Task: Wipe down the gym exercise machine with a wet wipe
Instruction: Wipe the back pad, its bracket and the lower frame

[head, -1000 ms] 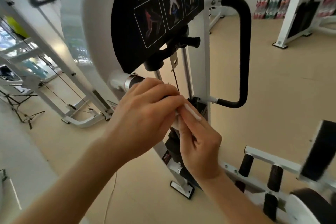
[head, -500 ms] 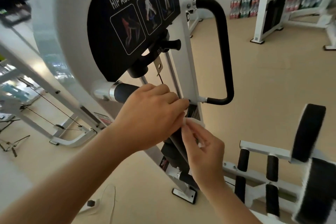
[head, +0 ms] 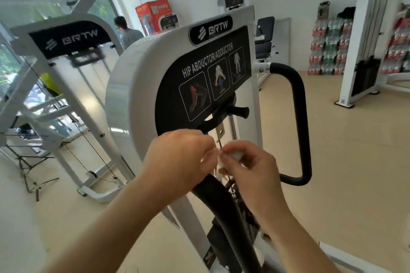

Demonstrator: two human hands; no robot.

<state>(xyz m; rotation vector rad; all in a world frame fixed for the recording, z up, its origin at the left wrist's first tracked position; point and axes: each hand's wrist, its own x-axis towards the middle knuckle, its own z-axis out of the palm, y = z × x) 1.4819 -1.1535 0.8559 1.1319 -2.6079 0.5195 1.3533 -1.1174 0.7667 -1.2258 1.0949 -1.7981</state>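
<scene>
A white hip abductor/adductor machine (head: 133,86) with a black instruction panel fills the middle of the view. My left hand (head: 179,157) and my right hand (head: 248,173) meet just below the panel, in front of the machine's black left handle (head: 224,206). Both pinch a small folded white wet wipe (head: 233,155), most of it hidden between the fingers. The black loop handle (head: 299,126) on the machine's right side stands apart from both hands.
Another white BRTW machine (head: 66,86) stands at left, with a person (head: 127,31) behind it. A white cable tower (head: 363,35) rises at the right, stacked drink packs (head: 328,51) along the far wall. Beige floor (head: 332,162) spreads to the right.
My head has tilted up, so the machine's top and the room's back now show. Both hands stay together on the wipe, now in front of the black left handle.
</scene>
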